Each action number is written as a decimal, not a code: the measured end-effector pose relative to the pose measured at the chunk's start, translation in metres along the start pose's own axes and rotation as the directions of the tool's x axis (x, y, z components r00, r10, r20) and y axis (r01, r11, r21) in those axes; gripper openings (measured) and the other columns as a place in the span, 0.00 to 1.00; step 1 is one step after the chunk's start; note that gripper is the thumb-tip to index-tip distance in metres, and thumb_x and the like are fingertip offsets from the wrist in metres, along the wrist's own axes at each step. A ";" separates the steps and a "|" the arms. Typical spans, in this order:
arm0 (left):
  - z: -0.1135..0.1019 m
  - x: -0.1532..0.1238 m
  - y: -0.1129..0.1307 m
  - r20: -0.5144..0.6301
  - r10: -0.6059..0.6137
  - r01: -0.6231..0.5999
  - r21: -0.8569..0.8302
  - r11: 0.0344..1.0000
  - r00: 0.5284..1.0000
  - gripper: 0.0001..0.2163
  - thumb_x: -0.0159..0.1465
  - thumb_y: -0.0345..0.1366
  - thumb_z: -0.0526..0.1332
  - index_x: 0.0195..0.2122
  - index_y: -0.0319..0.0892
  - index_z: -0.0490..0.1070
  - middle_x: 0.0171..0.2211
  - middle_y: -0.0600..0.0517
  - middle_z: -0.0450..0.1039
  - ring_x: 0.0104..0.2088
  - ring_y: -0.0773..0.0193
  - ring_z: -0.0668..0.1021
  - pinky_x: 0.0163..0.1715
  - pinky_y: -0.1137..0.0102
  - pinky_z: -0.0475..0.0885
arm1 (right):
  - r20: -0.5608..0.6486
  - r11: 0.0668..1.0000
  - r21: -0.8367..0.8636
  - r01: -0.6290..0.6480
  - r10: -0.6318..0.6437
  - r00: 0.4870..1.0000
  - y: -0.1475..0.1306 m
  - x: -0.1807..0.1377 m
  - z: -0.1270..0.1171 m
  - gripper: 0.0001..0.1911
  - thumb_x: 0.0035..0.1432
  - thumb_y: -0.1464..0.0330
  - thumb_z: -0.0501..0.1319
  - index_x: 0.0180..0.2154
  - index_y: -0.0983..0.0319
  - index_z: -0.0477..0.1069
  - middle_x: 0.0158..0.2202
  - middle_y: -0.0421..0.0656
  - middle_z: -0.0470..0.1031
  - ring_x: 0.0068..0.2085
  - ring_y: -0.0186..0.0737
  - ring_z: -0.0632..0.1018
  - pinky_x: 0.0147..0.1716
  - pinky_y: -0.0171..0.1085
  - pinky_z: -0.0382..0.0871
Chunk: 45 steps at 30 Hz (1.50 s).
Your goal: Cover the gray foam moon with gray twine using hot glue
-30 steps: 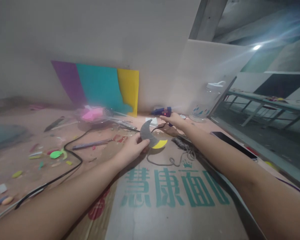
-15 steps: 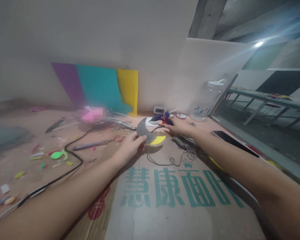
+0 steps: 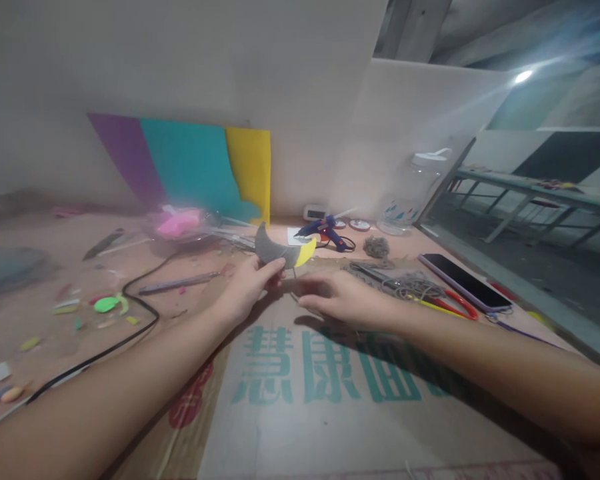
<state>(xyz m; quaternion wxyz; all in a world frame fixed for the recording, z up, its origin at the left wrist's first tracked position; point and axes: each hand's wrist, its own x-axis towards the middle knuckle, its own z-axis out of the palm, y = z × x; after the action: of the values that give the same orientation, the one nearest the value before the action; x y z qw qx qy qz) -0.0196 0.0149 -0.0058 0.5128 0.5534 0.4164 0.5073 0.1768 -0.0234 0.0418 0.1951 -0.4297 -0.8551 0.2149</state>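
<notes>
My left hand (image 3: 253, 285) pinches a crescent-shaped piece (image 3: 279, 248) between thumb and fingers, held up over the work surface. Grey yarn covers most of the crescent, while its right tip shows bare yellow. A loose strand of yarn (image 3: 295, 273) hangs below it. Just to the right, my right hand (image 3: 337, 297) is beside that strand with fingers slightly curled and a gap between thumb and forefinger. Whether the fingertips touch the yarn is unclear. Behind the crescent, a dark blue glue gun (image 3: 325, 230) with a small red light rests on the table.
A phone (image 3: 465, 281), red-handled scissors (image 3: 457, 305) and tangled yarn lie at right, with a yarn ball (image 3: 377, 247) behind. A clear bottle (image 3: 413, 193) stands at the back. Left are a black cable (image 3: 147, 310), a pen (image 3: 180, 283), scraps and a pink bundle (image 3: 180, 221).
My right hand has let go of the glue gun at the back and come nearer, beside the hanging yarn. The crescent has shifted slightly left and turned in my left hand.
</notes>
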 end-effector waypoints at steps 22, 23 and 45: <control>0.001 -0.002 -0.001 0.177 0.025 -0.058 0.182 0.982 0.984 0.12 0.61 0.44 0.59 0.28 0.41 0.63 0.22 0.56 0.65 0.22 0.70 0.66 0.23 0.73 0.60 | -0.333 0.986 0.074 -0.149 0.165 0.928 0.034 0.008 -0.024 0.13 0.58 0.60 0.58 0.33 0.63 0.75 0.26 0.40 0.73 0.26 0.34 0.70 0.27 0.34 0.61; 0.002 -0.003 0.001 0.180 0.014 -0.048 0.185 0.982 0.984 0.12 0.61 0.44 0.59 0.28 0.41 0.64 0.22 0.56 0.65 0.22 0.70 0.67 0.23 0.74 0.60 | -0.341 0.988 0.053 -0.147 0.157 0.927 0.038 0.008 -0.024 0.13 0.58 0.60 0.59 0.33 0.63 0.76 0.26 0.40 0.74 0.26 0.34 0.70 0.27 0.34 0.61; 0.000 -0.009 0.010 0.342 -0.095 0.000 0.267 0.964 0.935 0.11 0.61 0.44 0.60 0.30 0.41 0.67 0.22 0.56 0.67 0.21 0.70 0.66 0.22 0.74 0.60 | -0.317 0.980 0.132 -0.151 0.186 0.930 0.044 0.010 -0.017 0.09 0.55 0.63 0.62 0.31 0.61 0.78 0.29 0.43 0.79 0.30 0.40 0.76 0.30 0.37 0.67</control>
<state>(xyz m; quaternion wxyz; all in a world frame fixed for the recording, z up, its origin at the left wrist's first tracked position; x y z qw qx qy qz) -0.0213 0.0050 0.0031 0.5134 0.6878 0.3949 0.3278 0.2086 0.0123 0.0338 0.3377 -0.5203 -0.7581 0.2014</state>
